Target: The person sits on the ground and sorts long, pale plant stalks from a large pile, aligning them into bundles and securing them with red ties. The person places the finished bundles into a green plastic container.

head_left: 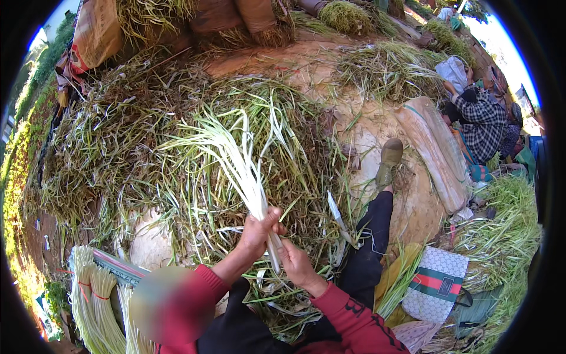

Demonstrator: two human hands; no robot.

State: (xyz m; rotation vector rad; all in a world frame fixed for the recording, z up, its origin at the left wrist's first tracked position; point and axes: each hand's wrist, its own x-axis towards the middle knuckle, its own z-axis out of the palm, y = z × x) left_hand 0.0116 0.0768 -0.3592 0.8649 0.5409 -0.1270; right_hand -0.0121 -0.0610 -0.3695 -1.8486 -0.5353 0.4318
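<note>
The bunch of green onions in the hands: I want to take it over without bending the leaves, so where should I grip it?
Grip the green onions at the white stalk ends, just above the left hand, coming from the side. There the stalks run tight and straight; the leaves fan out loose above.

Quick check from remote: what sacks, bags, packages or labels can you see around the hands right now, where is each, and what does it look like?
Printed sack: far upper left, tan and orange, slumped on the leaf pile.
Brown sacks: top centre, plump, side by side.
Flat sack: right, on bare earth, pale tan, long.
Patterned bag: lower right, pale, square, green and red band.
White bag: upper right, crumpled, beside a seated person.
No signs or screens visible.
</note>
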